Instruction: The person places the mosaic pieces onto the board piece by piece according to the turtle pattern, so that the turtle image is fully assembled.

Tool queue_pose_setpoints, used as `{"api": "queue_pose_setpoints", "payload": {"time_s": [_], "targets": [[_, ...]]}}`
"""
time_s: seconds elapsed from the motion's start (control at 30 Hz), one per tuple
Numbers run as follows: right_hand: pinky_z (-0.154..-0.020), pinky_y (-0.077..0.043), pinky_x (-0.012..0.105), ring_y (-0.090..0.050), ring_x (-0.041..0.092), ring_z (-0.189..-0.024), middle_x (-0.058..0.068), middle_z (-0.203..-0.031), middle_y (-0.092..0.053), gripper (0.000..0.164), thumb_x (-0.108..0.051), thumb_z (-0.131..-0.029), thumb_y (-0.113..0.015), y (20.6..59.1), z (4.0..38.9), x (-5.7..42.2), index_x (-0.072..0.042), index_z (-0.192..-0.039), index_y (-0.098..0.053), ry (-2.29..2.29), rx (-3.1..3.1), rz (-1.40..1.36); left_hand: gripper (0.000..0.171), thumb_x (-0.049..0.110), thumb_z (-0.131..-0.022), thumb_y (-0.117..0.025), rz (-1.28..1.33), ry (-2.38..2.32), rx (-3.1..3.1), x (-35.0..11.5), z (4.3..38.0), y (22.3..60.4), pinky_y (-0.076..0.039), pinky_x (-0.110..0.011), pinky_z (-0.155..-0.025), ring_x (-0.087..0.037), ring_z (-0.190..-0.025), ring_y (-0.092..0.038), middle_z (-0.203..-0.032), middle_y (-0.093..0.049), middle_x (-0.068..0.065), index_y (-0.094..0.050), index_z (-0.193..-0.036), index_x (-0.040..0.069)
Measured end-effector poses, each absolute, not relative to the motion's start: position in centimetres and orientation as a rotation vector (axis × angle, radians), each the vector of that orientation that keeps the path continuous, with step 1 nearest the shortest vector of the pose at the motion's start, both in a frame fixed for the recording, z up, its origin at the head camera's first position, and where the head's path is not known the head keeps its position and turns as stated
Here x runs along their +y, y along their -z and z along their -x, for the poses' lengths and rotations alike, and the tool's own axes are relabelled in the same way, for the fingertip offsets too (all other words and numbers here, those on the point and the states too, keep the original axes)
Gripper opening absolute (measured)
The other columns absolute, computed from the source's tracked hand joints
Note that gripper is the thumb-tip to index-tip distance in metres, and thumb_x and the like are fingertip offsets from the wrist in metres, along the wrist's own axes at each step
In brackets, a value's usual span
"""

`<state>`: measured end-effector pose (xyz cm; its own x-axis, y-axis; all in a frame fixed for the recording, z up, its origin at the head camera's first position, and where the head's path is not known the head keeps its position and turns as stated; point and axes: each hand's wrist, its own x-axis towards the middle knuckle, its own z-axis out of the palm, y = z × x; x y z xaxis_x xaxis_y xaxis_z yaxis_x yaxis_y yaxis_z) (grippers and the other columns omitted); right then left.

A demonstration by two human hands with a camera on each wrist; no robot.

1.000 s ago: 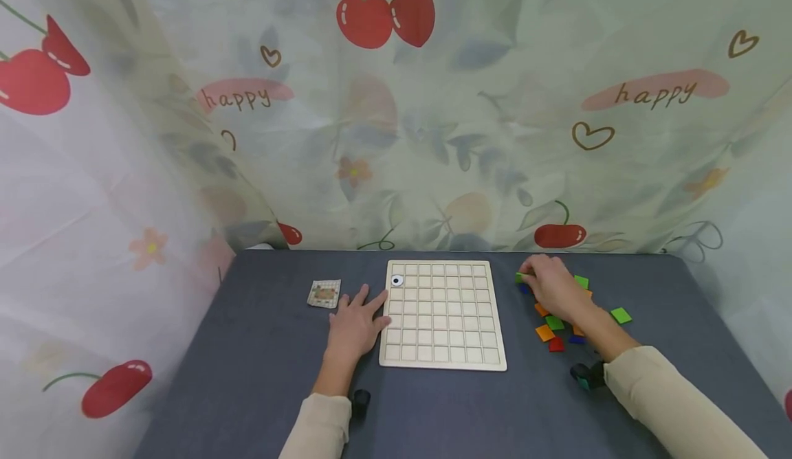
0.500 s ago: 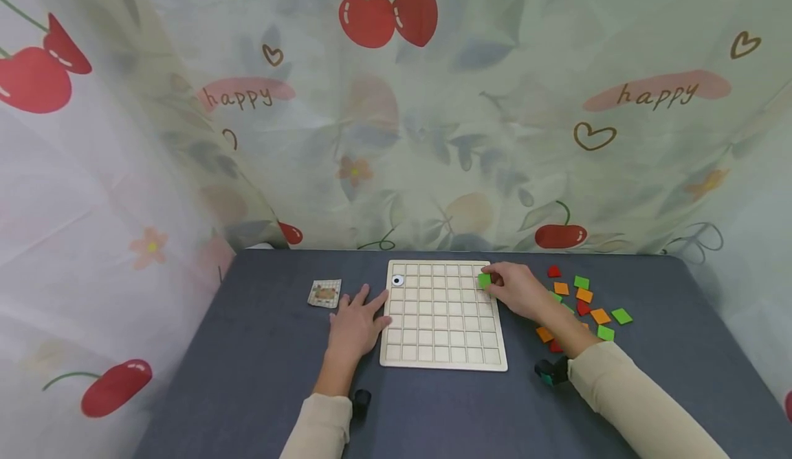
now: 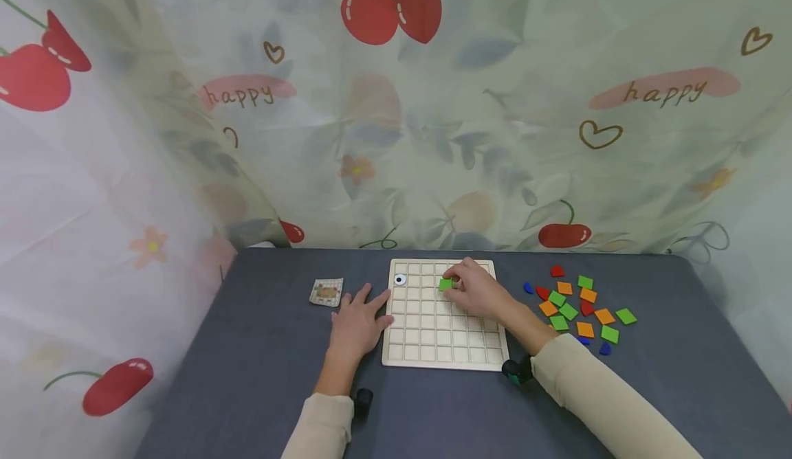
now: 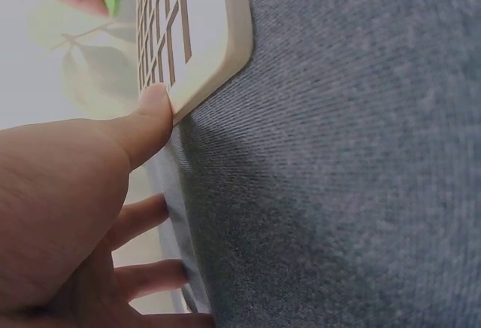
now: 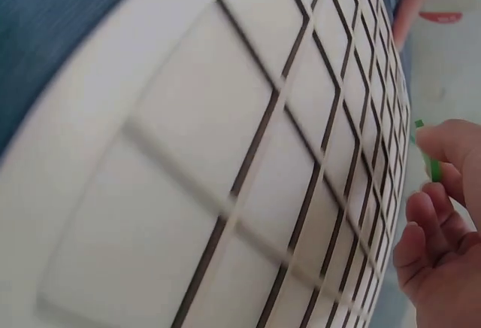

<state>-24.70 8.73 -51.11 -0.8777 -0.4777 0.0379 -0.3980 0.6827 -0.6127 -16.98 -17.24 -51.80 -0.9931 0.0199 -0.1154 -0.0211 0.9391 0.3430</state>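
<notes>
Head view, green tile: above the upper rows of the board (image 3: pixel 427 315); looks square, no clear long axis, its free edge pointing left.
Head view, right grip (image 3: pixel 479 290): thumb and finger nearly together, pinching the green tile (image 3: pixel 445 284).
Head view, left grip (image 3: pixel 355 321): spread, grasping nothing, fingertips at the board's left edge.
Head view, change: half a second ago the tile was at the board's right edge; it has travelled left, while the left grip has stayed put.
Left wrist view, thumb (image 4: pixel 154 110): against the board's rim.
Left wrist view, tile: small, in the right grip, clear of the board's face.
Right wrist view, tile: nearly edge-on, a slim strip running steeply up the picture.
</notes>
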Motion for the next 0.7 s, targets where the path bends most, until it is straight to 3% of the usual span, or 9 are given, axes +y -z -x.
{"api": "queue_pose_setpoints", "payload": {"time_s": [0.23, 0.7], "targets": [[-0.089, -0.051, 0.035, -0.056, 0.016, -0.099, 0.007, -0.112, -0.061, 0.027, -0.018, -0.094, -0.073, 51.5, 24.9, 4.9, -0.007, -0.118, -0.069, 1.007, 2.677, 0.737, 0.057, 0.047, -0.098, -0.063, 0.017, -0.489, 2.973, -17.0, 17.2, 51.8, -0.037, -0.078, -0.107, -0.05, -0.15, -0.033, -0.165, -0.038, -0.009, -0.049, -0.152, 0.036], [-0.085, -0.051, 0.034, -0.055, 0.014, -0.091, 0.004, -0.105, -0.063, 0.023, -0.017, -0.091, -0.076, 52.3, 25.0, 0.4, -0.008, -0.112, -0.072, 1.029, 2.712, 0.66, 0.057, 0.049, -0.099, -0.061, 0.002, -0.461, 2.966, -17.2, 17.2, 51.6, -0.039, -0.077, -0.105, -0.049, -0.149, -0.035, -0.165, -0.038, -0.009, -0.048, -0.153, 0.036]]}}
